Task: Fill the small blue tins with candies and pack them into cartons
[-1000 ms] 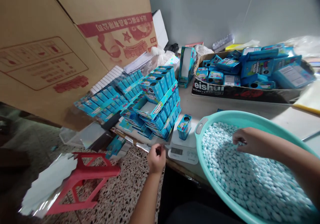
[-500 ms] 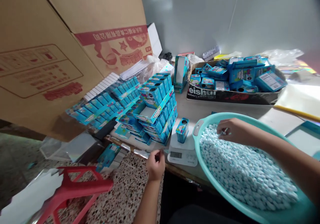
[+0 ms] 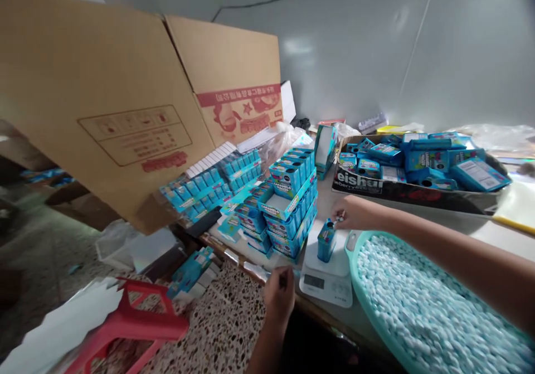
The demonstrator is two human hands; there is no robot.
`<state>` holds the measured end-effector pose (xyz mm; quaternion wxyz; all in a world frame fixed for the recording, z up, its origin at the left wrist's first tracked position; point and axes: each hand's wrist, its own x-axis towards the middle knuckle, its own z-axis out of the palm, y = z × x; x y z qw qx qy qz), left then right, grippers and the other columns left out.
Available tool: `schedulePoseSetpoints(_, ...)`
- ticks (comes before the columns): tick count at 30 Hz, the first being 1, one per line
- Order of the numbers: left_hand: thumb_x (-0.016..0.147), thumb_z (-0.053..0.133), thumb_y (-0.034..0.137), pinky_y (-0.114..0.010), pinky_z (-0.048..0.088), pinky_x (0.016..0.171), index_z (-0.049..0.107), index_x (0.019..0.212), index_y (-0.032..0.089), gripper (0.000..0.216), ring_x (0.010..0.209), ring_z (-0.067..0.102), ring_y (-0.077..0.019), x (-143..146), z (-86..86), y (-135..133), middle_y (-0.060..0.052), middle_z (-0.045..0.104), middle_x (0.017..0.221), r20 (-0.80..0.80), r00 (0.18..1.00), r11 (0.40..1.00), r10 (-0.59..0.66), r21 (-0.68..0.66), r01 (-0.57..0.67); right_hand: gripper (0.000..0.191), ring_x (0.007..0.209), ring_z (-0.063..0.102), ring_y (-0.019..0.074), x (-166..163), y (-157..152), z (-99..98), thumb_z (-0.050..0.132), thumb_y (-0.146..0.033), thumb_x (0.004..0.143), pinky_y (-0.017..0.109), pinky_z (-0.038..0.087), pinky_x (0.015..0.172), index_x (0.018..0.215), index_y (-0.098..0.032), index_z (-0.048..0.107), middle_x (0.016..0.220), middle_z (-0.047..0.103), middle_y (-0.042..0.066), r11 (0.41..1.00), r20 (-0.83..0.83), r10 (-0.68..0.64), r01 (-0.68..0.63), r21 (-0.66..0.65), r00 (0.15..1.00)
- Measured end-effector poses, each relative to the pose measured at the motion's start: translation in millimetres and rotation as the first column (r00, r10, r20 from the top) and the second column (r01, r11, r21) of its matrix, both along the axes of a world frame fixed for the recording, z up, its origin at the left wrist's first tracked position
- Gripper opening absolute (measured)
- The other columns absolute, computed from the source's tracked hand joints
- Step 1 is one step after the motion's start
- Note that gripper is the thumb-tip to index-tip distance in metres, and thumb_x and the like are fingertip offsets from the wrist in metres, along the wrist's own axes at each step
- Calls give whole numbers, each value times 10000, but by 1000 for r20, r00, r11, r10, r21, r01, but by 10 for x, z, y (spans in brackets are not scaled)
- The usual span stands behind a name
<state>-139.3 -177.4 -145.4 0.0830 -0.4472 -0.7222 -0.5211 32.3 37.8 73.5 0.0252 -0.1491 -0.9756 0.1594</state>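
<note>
A small blue candy box (image 3: 326,241) stands upright on a white kitchen scale (image 3: 327,278) at the table's front edge. My right hand (image 3: 352,213) hovers just above the box's top, fingers pinched on a few pale blue candies. The teal basin (image 3: 354,267) to the right is heaped with the same candies (image 3: 426,312). My left hand (image 3: 279,293) is closed near the table edge, left of the scale, pinching something small that I cannot make out.
Stacked trays of blue boxes (image 3: 284,207) stand left of the scale. A black carton (image 3: 413,193) of loose blue boxes sits behind. A big open cardboard box (image 3: 125,112) leans at left. A red plastic stool (image 3: 129,324) stands on the speckled floor.
My right hand has left the basin and moved left to above the box on the scale, carrying candies. The camera has tilted up and shifted. My left hand stays by the table edge.
</note>
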Motion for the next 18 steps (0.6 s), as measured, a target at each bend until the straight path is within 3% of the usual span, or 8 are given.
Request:
schedulePoseSetpoints(10, 918, 521, 385, -260, 550, 606, 669, 820, 194, 261, 625, 664, -156, 23, -2, -11, -36, 685, 692, 45, 999, 1000, 7, -10, -6, 148, 696, 500, 118, -47, 10, -37, 541, -109, 736, 207, 305, 645, 828, -104, 657, 737, 596, 9, 1000, -16, 26, -26, 5, 1000)
schedulePoseSetpoints(18, 920, 514, 385, -243, 530, 566, 660, 790, 202, 267, 588, 649, -151, 11, -49, -6, -25, 668, 658, 49, 999, 1000, 3, -18, -3, 133, 707, 521, 134, -109, 41, -148, 567, -101, 688, 227, 330, 639, 809, -157, 570, 771, 599, 9, 1000, -20, -27, 27, -7, 999)
